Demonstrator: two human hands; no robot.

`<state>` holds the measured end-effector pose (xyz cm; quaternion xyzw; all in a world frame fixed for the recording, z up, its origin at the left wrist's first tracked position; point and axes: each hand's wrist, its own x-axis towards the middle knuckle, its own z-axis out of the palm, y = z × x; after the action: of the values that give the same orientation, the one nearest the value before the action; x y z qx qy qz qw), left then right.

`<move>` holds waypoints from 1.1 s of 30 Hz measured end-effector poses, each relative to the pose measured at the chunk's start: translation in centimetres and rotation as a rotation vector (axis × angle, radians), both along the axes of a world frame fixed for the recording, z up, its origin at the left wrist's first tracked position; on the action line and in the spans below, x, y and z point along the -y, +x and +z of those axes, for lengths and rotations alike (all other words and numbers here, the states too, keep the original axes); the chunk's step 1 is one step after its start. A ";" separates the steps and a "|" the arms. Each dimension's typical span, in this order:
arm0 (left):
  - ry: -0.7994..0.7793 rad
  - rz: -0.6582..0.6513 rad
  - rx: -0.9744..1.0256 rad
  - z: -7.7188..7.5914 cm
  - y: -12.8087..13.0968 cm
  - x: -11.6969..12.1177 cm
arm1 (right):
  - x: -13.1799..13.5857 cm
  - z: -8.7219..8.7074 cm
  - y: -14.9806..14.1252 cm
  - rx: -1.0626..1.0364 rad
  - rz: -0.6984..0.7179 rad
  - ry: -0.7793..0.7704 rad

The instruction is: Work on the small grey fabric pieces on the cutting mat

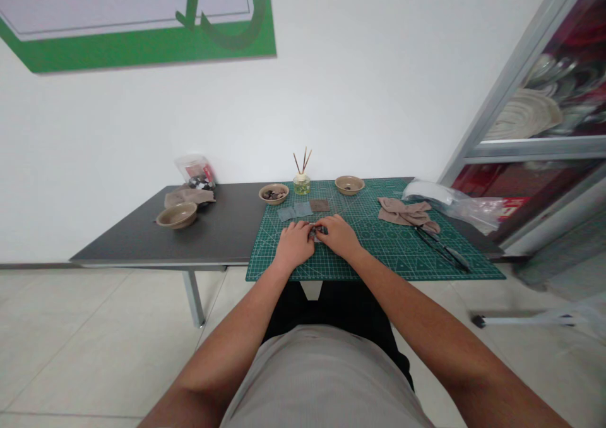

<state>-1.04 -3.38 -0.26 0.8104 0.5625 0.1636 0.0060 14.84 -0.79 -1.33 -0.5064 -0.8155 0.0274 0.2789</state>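
Observation:
My left hand (pixel 294 245) and my right hand (pixel 339 235) meet over the green cutting mat (pixel 379 251), near its front edge. The fingers of both are closed together on a small dark piece (pixel 318 230); its kind is too small and too covered to make out. Just beyond my fingers lie two thin blue-grey squares (pixel 303 209) and a brown square (pixel 319 205). Behind them, a tan bowl (pixel 273 201) holds several dark and brownish pebble-like pieces. Another tan bowl (pixel 350 190), back right, has something small and dark inside.
A reed diffuser (pixel 302 184) stands between the bowls. On the mat's right lie a crumpled brown cloth (pixel 408 213) and dark-framed glasses (pixel 442 249), with a plastic bag (pixel 454 202) beyond. Leftward on the dark table (pixel 227 226) are a third bowl (pixel 177 216), another cloth and a clear tub (pixel 196 170).

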 end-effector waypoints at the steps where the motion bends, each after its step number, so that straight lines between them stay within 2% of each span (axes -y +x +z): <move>1: 0.005 -0.001 0.002 0.0 0.0 0.0 | 0.0 0.0 0.0 0.003 0.001 0.001; 6: 0.034 -0.017 0.023 -0.2 -0.1 -0.1 | 0.1 0.2 0.0 0.017 0.113 0.021; 11: 0.020 -0.021 0.054 -0.2 -0.1 -0.1 | 0.0 0.1 0.0 0.015 0.024 0.049; 14: 0.012 -0.030 0.086 -0.2 -0.1 -0.1 | 0.1 0.1 0.0 -0.019 0.085 0.038; 16: 0.009 -0.031 0.131 -0.2 -0.1 -0.2 | 0.1 0.1 0.1 -0.120 0.078 0.032; 19: 0.019 -0.062 0.274 -0.3 -0.4 -0.6 | 0.1 -0.1 0.2 -0.390 0.042 -0.021; 22: -0.003 -0.159 0.456 -0.3 -0.9 -1.1 | 0.2 -0.4 0.2 -0.552 0.171 -0.076; 25: -0.083 -0.192 0.643 -0.3 -1.4 -1.5 | 0.4 -0.5 0.1 -0.550 0.263 -0.066; 29: -0.203 -0.176 0.838 -0.4 -1.7 -1.8 | 0.6 -0.4 0.1 -0.524 0.267 -0.087; 33: -0.256 -0.124 1.018 -1.0 -1.8 -2.3 | 0.3 -0.4 0.2 -0.546 0.241 -0.076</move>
<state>-2.81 -1.12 -1.24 0.6528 0.4549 0.4659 0.3870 15.07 -1.14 -1.74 -0.3901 -0.7628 0.2259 0.4637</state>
